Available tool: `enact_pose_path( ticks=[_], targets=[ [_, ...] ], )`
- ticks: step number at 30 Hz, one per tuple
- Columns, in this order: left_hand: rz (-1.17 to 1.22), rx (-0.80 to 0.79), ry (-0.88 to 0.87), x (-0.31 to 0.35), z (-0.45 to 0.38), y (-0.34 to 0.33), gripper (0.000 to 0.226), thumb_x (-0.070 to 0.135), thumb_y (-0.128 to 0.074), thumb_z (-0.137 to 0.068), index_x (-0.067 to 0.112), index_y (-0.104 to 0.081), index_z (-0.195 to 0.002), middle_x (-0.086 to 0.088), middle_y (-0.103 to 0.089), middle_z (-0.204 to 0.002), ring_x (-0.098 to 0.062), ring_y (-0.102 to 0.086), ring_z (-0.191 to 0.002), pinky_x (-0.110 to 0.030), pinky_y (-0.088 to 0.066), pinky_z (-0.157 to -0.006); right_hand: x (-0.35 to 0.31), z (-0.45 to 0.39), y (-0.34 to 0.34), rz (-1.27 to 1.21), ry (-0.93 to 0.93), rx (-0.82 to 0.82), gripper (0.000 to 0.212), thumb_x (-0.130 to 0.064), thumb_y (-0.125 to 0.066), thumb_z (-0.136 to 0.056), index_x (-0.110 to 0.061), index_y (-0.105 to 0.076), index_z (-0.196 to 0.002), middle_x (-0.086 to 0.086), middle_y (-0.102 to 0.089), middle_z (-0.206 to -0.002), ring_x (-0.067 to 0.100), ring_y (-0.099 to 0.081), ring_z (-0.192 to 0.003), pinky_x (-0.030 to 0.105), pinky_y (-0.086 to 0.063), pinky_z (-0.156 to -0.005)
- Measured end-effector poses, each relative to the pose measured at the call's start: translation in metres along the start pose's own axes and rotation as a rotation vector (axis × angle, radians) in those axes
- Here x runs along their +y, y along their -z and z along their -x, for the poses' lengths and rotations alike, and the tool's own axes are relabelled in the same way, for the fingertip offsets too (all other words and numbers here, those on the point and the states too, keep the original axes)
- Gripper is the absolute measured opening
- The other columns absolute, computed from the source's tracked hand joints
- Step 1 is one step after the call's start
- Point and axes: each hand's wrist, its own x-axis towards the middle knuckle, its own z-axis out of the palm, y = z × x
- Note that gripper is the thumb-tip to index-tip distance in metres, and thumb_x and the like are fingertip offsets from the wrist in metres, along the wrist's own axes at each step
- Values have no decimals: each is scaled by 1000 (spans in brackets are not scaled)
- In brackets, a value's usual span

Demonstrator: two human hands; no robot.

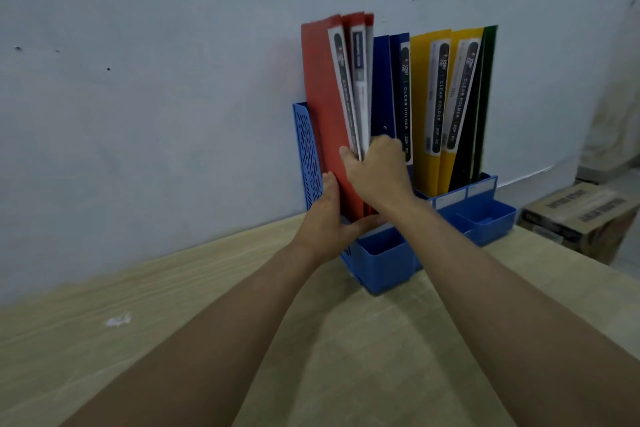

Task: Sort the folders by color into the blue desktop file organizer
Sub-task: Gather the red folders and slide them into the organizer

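Observation:
The blue desktop file organizer (306, 149) stands on the wooden table against the wall. Red folders (322, 97) stand upright in its leftmost slot. Blue folders (382, 80) fill the slot beside them, then yellow folders (424, 97), and dark green folders (486, 80) at the far right. My right hand (375, 173) grips the spines of the red folders low down. My left hand (332, 215) is pressed flat against the outer red folder's cover near its base, thumb lying along the organizer's front edge.
Small open blue trays (485, 222) run along the organizer's front. A cardboard box (581, 215) sits on the floor past the table's right edge. A scrap of white paper (117, 320) lies on the table at the left.

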Motion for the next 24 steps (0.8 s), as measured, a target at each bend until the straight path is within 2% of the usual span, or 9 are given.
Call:
enact_pose_path(
  ticks=[3,7,10,12,14,16,18,22,24],
  targets=[
    [0,-1,16,-2,1,-2,106,39,-75,-86,9,-4,-158,-7,-61,-136,-17,-63,-116,-29,-54,-92,9,14,-13,29,-23,1,44,-36,-64,-91,-19,-42,-57,2,-50,-54,14,-49,-45,28,-38,-41],
    [36,-14,24,-4,-2,-1,103,35,-75,-87,8,-7,-159,-13,-53,-146,-21,-57,-127,-40,-51,-104,8,15,-19,71,-31,68,45,-37,-66,-90,-21,-40,-57,-3,-46,-50,9,-45,-42,25,-33,-37],
    [57,-16,41,-3,0,-2,102,29,-75,-87,9,-7,-159,-12,-47,-152,-20,-52,-134,-37,-48,-108,9,16,-19,52,-38,55,36,-37,-64,-90,-17,-52,-63,0,-59,-60,13,-57,-52,28,-46,-45],
    [62,-8,57,-2,1,-3,102,22,-75,-87,9,-4,-160,-10,-53,-147,-17,-56,-127,-27,-50,-98,11,21,-20,28,-52,58,28,-38,-63,-91,-15,-62,-74,-2,-65,-68,11,-61,-60,25,-47,-51],
    [47,-12,70,-1,1,-4,101,13,-73,-88,8,-2,-160,-11,-61,-135,-16,-62,-110,-20,-50,-82,13,29,-21,7,-73,55,28,-39,-63,-91,-13,-70,-90,-2,-71,-78,11,-65,-69,23,-50,-57],
    [18,-27,90,1,0,-2,98,8,-67,-90,6,1,-160,-13,-62,-130,-15,-61,-100,-21,-49,-76,17,37,-24,-15,-112,27,32,-41,-61,-92,-12,-71,-102,1,-72,-88,17,-67,-80,29,-56,-69],
    [-6,-44,109,3,-1,-3,92,7,-63,-93,6,1,-160,-14,-62,-129,-14,-60,-96,-22,-48,-74,20,42,-24,-27,-151,18,33,-41,-61,-92,-11,-71,-104,3,-72,-89,20,-67,-83,31,-57,-72],
    [-41,-29,132,12,4,-3,67,8,-60,-94,1,-25,-151,-5,-63,-96,-6,-56,-70,-13,-38,-50,14,41,-19,-44,-222,-16,31,-36,-64,-92,-10,-69,-107,5,-72,-93,20,-67,-86,23,-53,-68],
    [-39,-23,127,14,9,1,53,10,-63,-93,2,-38,-139,3,-60,-84,-1,-55,-66,-12,-39,-48,10,40,-16,-53,-280,-59,29,-32,-67,-91,-8,-68,-108,7,-71,-96,23,-67,-90,29,-56,-74]
  ],
)
